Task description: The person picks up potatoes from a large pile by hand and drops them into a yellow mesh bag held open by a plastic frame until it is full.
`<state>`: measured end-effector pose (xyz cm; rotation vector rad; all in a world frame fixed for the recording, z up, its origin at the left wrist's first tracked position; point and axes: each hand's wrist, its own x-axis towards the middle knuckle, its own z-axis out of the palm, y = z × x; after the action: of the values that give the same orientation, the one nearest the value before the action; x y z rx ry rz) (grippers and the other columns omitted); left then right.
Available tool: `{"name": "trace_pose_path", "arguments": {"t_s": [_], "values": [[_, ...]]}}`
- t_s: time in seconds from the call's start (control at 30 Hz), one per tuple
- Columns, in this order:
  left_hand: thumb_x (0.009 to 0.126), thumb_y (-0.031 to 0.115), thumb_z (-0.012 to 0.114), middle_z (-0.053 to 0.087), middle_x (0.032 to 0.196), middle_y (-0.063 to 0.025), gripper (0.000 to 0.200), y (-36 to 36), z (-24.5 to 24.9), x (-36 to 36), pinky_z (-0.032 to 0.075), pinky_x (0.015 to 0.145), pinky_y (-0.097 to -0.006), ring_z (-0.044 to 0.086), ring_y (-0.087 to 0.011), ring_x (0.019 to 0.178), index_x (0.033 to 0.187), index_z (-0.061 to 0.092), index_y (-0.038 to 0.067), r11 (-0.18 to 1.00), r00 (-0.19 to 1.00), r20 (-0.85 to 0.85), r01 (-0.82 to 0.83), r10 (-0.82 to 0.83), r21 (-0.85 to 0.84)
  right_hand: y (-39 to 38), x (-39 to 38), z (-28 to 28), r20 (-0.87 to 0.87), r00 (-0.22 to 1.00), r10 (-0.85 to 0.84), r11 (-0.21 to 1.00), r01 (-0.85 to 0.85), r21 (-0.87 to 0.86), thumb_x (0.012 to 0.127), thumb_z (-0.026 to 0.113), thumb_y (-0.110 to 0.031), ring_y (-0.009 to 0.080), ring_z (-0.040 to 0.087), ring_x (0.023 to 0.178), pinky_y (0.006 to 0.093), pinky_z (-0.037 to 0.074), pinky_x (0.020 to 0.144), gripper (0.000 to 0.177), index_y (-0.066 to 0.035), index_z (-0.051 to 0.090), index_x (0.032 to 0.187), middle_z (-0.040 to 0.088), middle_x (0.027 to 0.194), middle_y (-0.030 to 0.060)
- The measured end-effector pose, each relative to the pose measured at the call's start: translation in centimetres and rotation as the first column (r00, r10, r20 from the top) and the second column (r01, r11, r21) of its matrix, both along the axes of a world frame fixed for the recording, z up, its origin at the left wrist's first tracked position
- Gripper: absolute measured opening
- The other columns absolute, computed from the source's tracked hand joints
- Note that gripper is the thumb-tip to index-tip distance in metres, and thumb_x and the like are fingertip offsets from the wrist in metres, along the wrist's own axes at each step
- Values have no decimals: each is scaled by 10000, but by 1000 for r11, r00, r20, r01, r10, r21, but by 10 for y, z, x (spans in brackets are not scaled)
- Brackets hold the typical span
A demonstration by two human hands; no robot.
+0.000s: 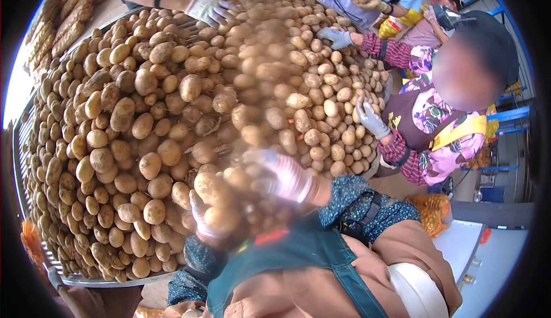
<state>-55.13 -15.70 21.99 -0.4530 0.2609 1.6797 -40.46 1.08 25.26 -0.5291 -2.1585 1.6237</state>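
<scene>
Potatoes [155,166] cover a wide slatted table in a deep heap. At its near edge my left hand [205,219], in a pale glove, curls up against a few large potatoes [222,218] and cups them close to my apron. Across from it, my right hand [281,174] is smeared by motion. Its gloved fingers stretch out over the potatoes, with no potato showing in its grip. Between the two hands, more potatoes are blurred, and the fingers under them are hidden.
A metal rim [92,283] borders the table. At the right, a co-worker in a dark cap [482,48] reaches both gloved hands onto the heap. More gloved hands [212,11] work at the far side. Filled net sacks [72,14] stand at the upper left.
</scene>
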Motion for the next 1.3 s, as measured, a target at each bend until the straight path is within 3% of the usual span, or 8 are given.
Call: {"name": "trace_pose_path", "arguments": {"t_s": [0.17,0.3,0.67,0.83,0.9,0.97,1.03,1.3], "values": [[832,788,437,478,1404,-81,884,5,-5,16,441,968,-448,463,-260,1225,1451,400,159,937,565,-751,156,-343,-311,73,4,-54,106,950,-295,781,176,599,888,652,-137,297,651,916,385,540,850,182,-35,668,1039,675,1055,111],[758,831,488,494,1353,-47,944,1,-23,5,450,837,-409,480,-226,1122,1425,420,167,926,971,-170,213,-167,312,147,-25,-72,368,803,-468,674,56,737,868,594,-158,292,617,1056,400,506,922,232,-80,671,1073,668,1106,84],[718,921,425,606,1167,-148,972,20,-12,13,455,592,-409,569,-322,821,1329,514,171,902,433,-791,227,-432,-368,192,-100,-86,802,411,-433,560,-575,596,908,606,-190,253,624,1146,435,562,848,375,-116,579,1274,598,1291,91],[714,919,436,600,1215,-189,970,15,-4,16,441,595,-396,567,-346,818,1333,527,177,990,951,-292,129,-105,64,196,-70,-57,832,448,-326,708,-468,529,909,633,-259,272,609,1198,388,545,923,411,-25,614,1247,609,1288,171],[709,923,436,598,1226,-204,975,12,1,10,434,590,-392,566,-355,818,1334,530,182,992,949,-293,124,-113,18,198,-27,-83,550,710,-441,806,44,590,896,688,-302,242,617,1160,361,535,930,519,-12,576,1311,636,1248,161],[715,920,435,606,1214,-194,968,10,1,13,431,576,-390,572,-353,798,1308,536,163,994,956,-282,59,-83,-92,187,0,-77,388,846,-365,816,491,-304,893,728,-249,207,664,951,364,577,810,488,-38,581,1308,658,1169,118],[723,911,443,612,1202,-183,951,14,9,15,431,571,-391,578,-349,798,1290,540,154,989,955,-282,57,-93,-134,174,25,-70,-64,951,-304,394,64,-917,923,679,-242,254,664,899,412,585,727,313,-92,614,1190,661,1125,112],[722,879,504,607,1216,-171,915,8,-6,18,456,611,-418,586,-344,848,1303,540,174,990,933,-332,133,-141,-45,154,9,-46,79,878,-471,130,158,-979,922,670,-246,288,663,922,474,599,769,255,-78,642,1113,665,911,118]]}}
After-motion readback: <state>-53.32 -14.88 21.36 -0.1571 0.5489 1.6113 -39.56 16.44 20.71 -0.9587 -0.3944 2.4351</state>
